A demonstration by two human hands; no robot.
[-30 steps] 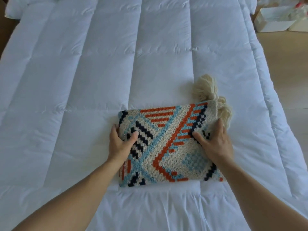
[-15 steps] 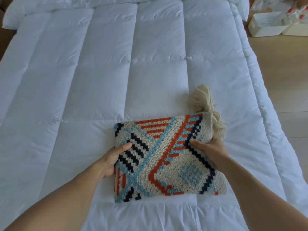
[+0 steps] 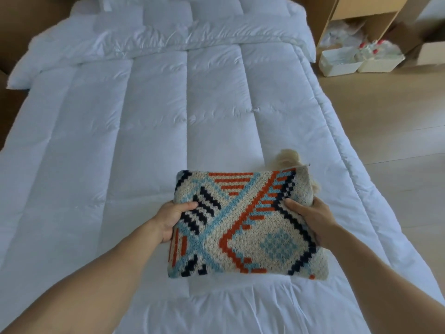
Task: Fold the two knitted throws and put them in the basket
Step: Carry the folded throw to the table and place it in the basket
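Note:
A folded knitted throw (image 3: 243, 225), beige with orange, light-blue and navy patterns and cream tassels (image 3: 287, 157) at its far right corner, is lifted just above the white quilted bed (image 3: 156, 131). My left hand (image 3: 174, 219) grips its left edge, thumb on top and fingers underneath. Its right edge is gripped the same way by my right hand (image 3: 313, 219). No second throw and no basket are in view.
Pillows (image 3: 168, 18) lie at the head of the bed. To the right is wooden floor (image 3: 385, 131), with a wooden shelf unit (image 3: 366, 10), two white bins (image 3: 342, 61) holding bottles, and a cardboard box (image 3: 431, 53).
Both hands went from resting on top of the throw to gripping its side edges, and they raised it off the bed toward me. The camera tilted up, showing the pillows and shelf.

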